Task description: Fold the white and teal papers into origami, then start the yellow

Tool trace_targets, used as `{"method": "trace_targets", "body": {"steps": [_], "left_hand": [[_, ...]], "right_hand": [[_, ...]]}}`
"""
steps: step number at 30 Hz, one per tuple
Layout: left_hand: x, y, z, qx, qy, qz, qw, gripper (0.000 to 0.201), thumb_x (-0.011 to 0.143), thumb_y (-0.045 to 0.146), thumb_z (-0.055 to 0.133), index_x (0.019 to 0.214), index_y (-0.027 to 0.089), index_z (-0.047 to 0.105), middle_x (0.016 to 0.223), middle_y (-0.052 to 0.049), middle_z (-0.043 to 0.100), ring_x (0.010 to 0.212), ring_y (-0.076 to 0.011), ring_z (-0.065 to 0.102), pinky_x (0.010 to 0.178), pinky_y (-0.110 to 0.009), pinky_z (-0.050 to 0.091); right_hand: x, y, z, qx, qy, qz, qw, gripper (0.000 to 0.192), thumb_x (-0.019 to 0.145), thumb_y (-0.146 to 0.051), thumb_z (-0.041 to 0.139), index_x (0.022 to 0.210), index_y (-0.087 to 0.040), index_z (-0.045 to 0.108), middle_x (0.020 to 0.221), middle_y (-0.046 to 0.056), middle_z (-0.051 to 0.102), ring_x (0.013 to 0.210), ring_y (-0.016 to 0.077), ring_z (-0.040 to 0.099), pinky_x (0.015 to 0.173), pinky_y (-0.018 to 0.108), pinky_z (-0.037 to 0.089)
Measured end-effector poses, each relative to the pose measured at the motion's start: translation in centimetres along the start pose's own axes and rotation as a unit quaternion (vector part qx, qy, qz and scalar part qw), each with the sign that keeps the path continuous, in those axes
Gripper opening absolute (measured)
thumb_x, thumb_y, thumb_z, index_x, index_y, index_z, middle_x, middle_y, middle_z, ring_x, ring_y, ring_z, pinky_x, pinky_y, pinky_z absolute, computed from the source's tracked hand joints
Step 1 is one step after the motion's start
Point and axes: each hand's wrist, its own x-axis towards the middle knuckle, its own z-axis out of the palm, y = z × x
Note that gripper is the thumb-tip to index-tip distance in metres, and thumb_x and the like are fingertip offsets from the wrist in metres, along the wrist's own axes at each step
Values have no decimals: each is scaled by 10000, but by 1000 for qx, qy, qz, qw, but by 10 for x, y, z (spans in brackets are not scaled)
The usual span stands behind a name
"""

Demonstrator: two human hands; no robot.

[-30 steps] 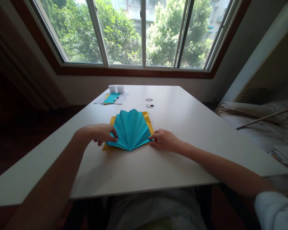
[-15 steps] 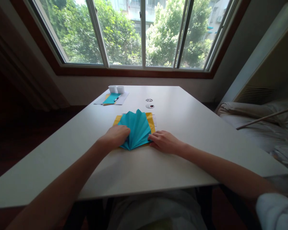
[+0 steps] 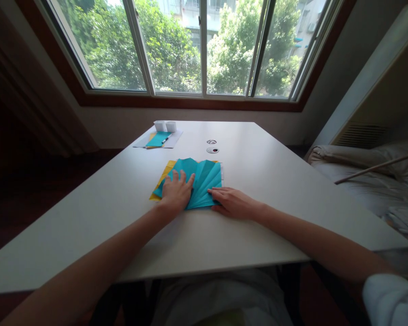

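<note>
A blue sheet of paper (image 3: 204,181) with creases fanning out from its near edge lies in front of me. Beneath it, a yellow sheet of paper (image 3: 157,192) shows along the left side and the far edge. My left hand (image 3: 177,192) rests on the left half of the blue paper, its fingers spread and pressing down. On the right, my right hand (image 3: 231,202) lies low over the paper's near right corner, fingers stretched out flat. A bit of white paper shows at the right edge of the stack.
At the far left of the white table (image 3: 265,181), a pen (image 3: 165,140) lies on a blue sheet (image 3: 157,139) over yellow and white paper. Two small white containers (image 3: 165,126) stand behind. Two round pieces (image 3: 212,150) lie at the middle. A window is beyond.
My left hand has opened from a closed grip and spread flat on the paper. The raised blue folds have flattened and spread wider, covering more of the yellow. My right hand stays nearly still.
</note>
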Motion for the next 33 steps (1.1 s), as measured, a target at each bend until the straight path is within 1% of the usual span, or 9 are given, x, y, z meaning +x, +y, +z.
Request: {"method": "trace_targets", "body": {"steps": [2, 5, 13, 18, 22, 24, 27, 30, 33], "left_hand": [[0, 3, 4, -13, 21, 48, 999, 484, 883, 165, 242, 1350, 204, 360, 1424, -134, 296, 1287, -331, 263, 983, -483, 250], [5, 1, 9, -53, -22, 49, 997, 470, 896, 176, 232, 1350, 184, 352, 1397, -174, 322, 1226, -317, 371, 930, -458, 339], [23, -9, 27, -128, -86, -59, 986, 793, 762, 738, 141, 1412, 284, 159, 1467, -173, 144, 1287, -465, 158, 906, -666, 210], [24, -6, 31, -128, -63, 41, 989, 780, 749, 754, 152, 1407, 337, 109, 1490, -101, 70, 1324, -408, 83, 962, -639, 146], [23, -6, 30, -122, -54, 132, 982, 726, 778, 723, 185, 1401, 358, 106, 1493, -49, 66, 1336, -373, 66, 988, -598, 142], [23, -5, 28, -120, -57, 144, 981, 742, 786, 711, 201, 1410, 322, 103, 1493, -46, 66, 1340, -362, 59, 999, -579, 140], [23, -3, 27, -116, -56, 141, 982, 800, 790, 698, 222, 1423, 223, 103, 1488, -73, 81, 1346, -337, 66, 1024, -542, 132], [19, -1, 28, -103, -37, 131, 985, 813, 808, 678, 210, 1418, 144, 157, 1477, -111, 132, 1347, -316, 88, 1041, -511, 120], [8, -2, 30, -102, -30, 127, 986, 798, 834, 652, 169, 1408, 99, 192, 1465, -144, 161, 1344, -313, 116, 1042, -478, 149]], "right_hand": [[0, 1, -1, 6, -10, 7, 1000, 302, 881, -346, 425, 1069, -133, 525, 1135, 145, 582, 1078, 225, 531, 903, 364, 416], [0, 1, -3, -6, -23, 10, 1000, 301, 878, -370, 429, 1049, -149, 540, 1140, 137, 584, 1071, 230, 539, 897, 365, 411], [-2, -7, -10, -13, -42, -17, 999, 431, 853, -483, 431, 1125, -174, 560, 1122, 121, 606, 1009, 234, 559, 883, 382, 379], [4, -6, -24, 69, -68, -40, 995, 331, 899, -399, 385, 1015, -199, 621, 927, 75, 664, 912, 186, 573, 835, 330, 397], [18, 17, -23, 94, -77, -4, 993, 307, 922, -254, 330, 1024, -164, 605, 916, 78, 651, 945, 179, 557, 822, 308, 425], [22, 33, -16, 72, -75, 17, 994, 314, 906, -218, 349, 1142, -143, 543, 1093, 110, 604, 1049, 193, 523, 909, 346, 392], [21, 51, -3, 71, -114, 60, 989, 516, 902, -373, 362, 1347, -112, 331, 1391, 143, 358, 1286, 233, 309, 1046, 398, 260], [17, 59, 4, 70, -156, 92, 981, 655, 890, -516, 285, 1406, -122, 199, 1470, 114, 180, 1354, 240, 128, 1099, 412, 128], [15, 59, 5, 67, -163, 100, 979, 748, 851, -608, 266, 1417, -132, 156, 1479, 107, 133, 1359, 243, 82, 1108, 400, 84]]}}
